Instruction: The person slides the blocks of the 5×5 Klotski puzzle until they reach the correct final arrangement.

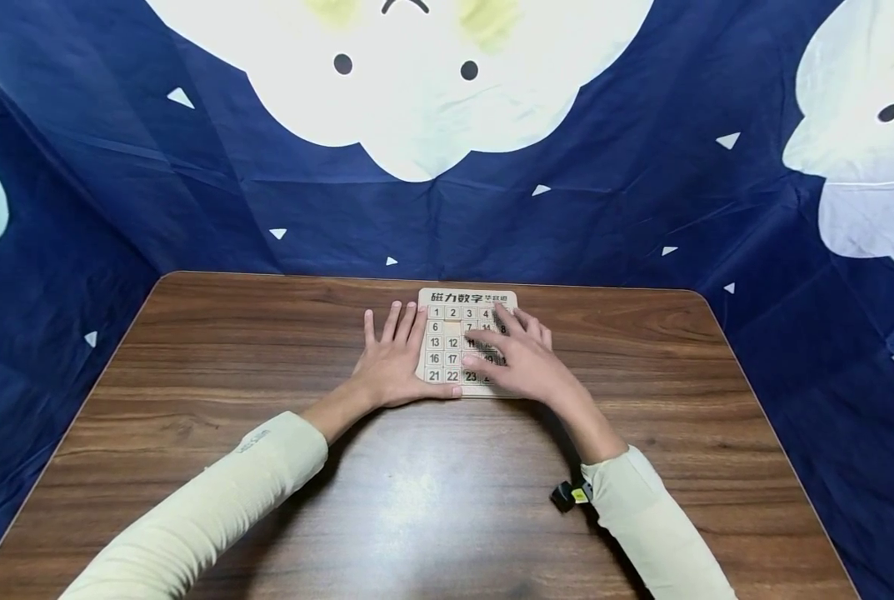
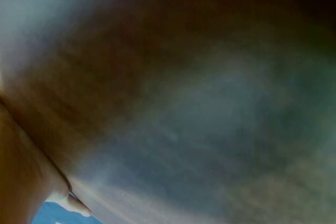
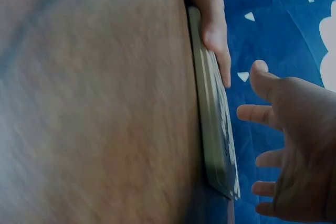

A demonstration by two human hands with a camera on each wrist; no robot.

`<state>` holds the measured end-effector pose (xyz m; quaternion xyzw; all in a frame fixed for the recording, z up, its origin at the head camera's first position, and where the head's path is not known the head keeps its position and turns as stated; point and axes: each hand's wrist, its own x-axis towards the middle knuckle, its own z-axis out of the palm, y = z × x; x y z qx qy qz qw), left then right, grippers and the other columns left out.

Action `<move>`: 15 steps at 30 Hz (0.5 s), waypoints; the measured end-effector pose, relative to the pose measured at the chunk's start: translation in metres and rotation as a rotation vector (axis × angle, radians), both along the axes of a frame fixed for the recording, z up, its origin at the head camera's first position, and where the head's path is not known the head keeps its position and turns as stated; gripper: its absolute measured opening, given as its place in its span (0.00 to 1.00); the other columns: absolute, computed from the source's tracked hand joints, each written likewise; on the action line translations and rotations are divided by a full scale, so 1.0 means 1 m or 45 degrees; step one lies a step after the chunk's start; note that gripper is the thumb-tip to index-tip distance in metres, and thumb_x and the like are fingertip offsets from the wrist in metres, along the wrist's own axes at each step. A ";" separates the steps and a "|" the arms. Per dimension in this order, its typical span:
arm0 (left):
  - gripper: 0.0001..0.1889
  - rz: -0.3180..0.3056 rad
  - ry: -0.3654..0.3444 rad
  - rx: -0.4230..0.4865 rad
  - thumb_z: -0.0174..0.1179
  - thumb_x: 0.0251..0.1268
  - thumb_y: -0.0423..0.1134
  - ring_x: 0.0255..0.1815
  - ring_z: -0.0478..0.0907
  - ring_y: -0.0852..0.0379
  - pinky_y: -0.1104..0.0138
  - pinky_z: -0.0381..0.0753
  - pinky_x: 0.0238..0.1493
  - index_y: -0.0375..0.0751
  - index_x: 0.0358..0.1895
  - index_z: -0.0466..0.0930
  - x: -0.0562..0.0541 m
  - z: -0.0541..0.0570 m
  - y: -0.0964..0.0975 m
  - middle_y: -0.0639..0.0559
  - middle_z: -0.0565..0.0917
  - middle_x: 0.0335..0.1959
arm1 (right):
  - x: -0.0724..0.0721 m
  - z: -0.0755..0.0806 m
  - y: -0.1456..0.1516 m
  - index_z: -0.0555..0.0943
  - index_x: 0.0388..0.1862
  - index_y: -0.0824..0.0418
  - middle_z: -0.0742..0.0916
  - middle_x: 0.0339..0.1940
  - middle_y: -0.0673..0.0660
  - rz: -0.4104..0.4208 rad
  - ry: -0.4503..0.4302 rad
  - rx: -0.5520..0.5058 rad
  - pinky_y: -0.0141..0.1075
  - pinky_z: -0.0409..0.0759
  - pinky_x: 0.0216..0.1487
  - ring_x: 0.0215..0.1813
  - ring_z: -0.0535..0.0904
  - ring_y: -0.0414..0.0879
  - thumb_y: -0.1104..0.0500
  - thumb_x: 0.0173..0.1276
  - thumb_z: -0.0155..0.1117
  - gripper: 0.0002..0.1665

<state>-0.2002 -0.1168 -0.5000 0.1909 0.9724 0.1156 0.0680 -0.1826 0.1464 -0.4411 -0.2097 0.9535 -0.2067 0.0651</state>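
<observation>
A wooden number sliding puzzle (image 1: 426, 297) (image 3: 209, 124) lies flat near the table's far edge. Its square tiles bear printed numbers, and a bare slot (image 1: 452, 328) shows beneath tile 2. Fingers spread, my left hand (image 1: 392, 364) (image 3: 211, 22) rests along the left side, its thumb on the lower left edge. Over the right half of the tiles is my right hand (image 1: 527, 358) (image 3: 307, 140), fingers apart and slightly bent. The right wrist view shows it raised off the tile face. Several right-hand tiles are hidden under it. The left wrist view is mostly blurred tabletop.
The brown wood-grain table (image 1: 192, 375) extends to both sides of the puzzle and in front of it. Behind it hangs a dark blue cloth (image 1: 304, 192) with white clouds and triangles. A small black device (image 1: 562, 497) sits at the right wrist.
</observation>
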 end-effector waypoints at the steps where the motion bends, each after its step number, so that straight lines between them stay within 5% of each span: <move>1: 0.84 0.001 -0.001 -0.001 0.55 0.50 0.97 0.98 0.26 0.37 0.30 0.14 0.89 0.43 0.95 0.28 0.000 0.000 0.000 0.40 0.33 0.97 | -0.002 0.000 0.003 0.82 0.82 0.41 0.58 0.97 0.68 -0.021 -0.003 0.005 0.76 0.52 0.86 0.92 0.53 0.77 0.30 0.82 0.66 0.36; 15: 0.84 0.002 0.004 -0.002 0.55 0.50 0.97 0.98 0.26 0.37 0.29 0.14 0.89 0.42 0.95 0.29 0.001 0.002 0.003 0.40 0.34 0.97 | -0.009 0.000 -0.011 0.78 0.85 0.40 0.57 0.97 0.67 -0.018 -0.046 0.139 0.73 0.52 0.89 0.93 0.51 0.76 0.25 0.78 0.66 0.43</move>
